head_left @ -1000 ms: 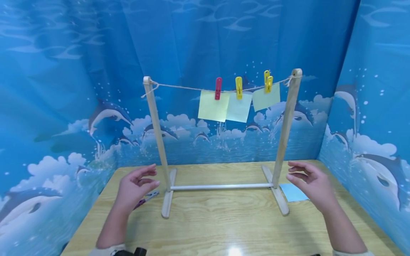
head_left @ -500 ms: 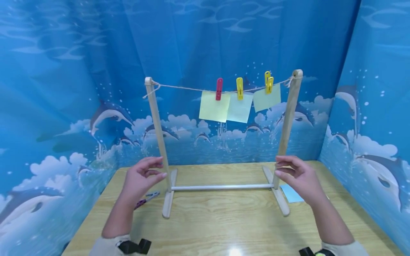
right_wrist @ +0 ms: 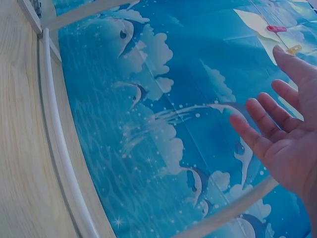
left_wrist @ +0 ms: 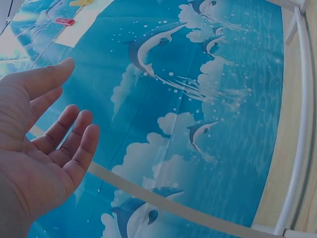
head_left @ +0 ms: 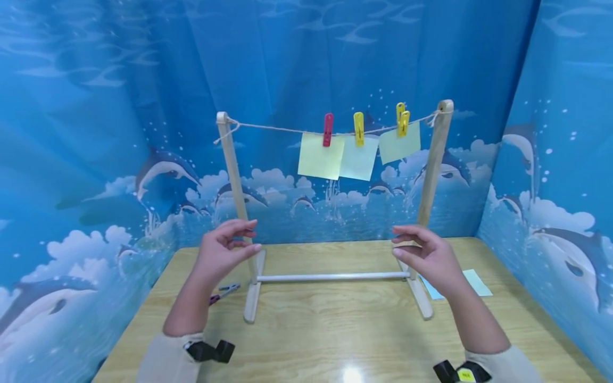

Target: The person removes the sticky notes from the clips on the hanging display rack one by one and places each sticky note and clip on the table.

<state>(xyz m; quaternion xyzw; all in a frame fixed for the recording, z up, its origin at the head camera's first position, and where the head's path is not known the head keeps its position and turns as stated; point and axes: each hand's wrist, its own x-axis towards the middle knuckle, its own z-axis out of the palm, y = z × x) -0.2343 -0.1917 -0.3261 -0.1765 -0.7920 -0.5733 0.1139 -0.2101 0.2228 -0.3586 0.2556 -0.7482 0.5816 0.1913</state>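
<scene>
Head view: two hands (head_left: 222, 249) (head_left: 428, 259), one rack (head_left: 330, 277), three hung papers (head_left: 320, 161) (head_left: 358, 160) (head_left: 397, 147).

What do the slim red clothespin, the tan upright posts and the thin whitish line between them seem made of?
Slim red clothespin: probably smooth plastic, evenly coloured. Tan upright posts: likely matte wood, by their tone. Thin whitish line: seemingly dull fibre string, with knotted ends.

Above the fingers (head_left: 413, 231), one clothespin (head_left: 328, 130) was red, another clothespin (head_left: 358, 129) yellow, and one note (head_left: 321, 158) pale yellow; beyond the fingers, grey-blue dolphins (head_left: 166, 161) and white clouds (head_left: 273, 181) patterned the blue backdrop (head_left: 306, 64).
</scene>
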